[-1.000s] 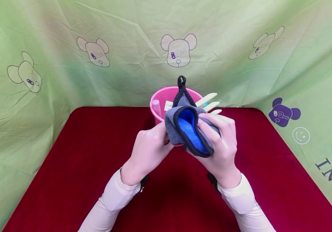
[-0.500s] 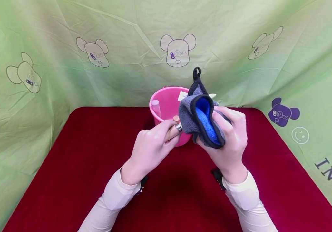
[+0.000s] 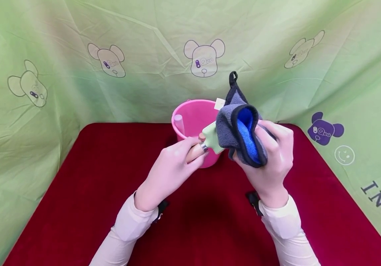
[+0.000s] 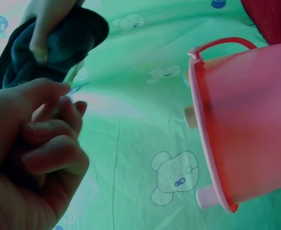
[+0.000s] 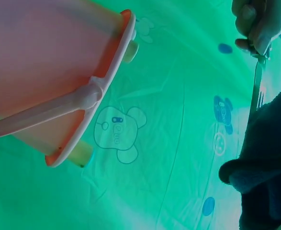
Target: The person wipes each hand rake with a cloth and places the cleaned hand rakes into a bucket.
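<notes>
My left hand grips the wooden handle of a garden hand fork, whose light green base shows beyond a metal collar. A grey cloth with blue lining, black trim, a hanging loop and a white tag is bunched in my right hand. The cloth wraps over the fork's prongs and hides most of them in the head view. In the right wrist view, the fork's thin edge runs down from the left hand into the dark cloth. Both hands are in front of the pink bucket.
The bucket stands on a red-covered table, with a pale pink handle and a wooden handle end at its opening. In the left wrist view, several handle ends poke above its rim. A green printed curtain surrounds the table.
My right hand has slid the cloth right and slightly up, away from the left hand. The fork's collar and green base have come into view; its prong tips are now covered.
</notes>
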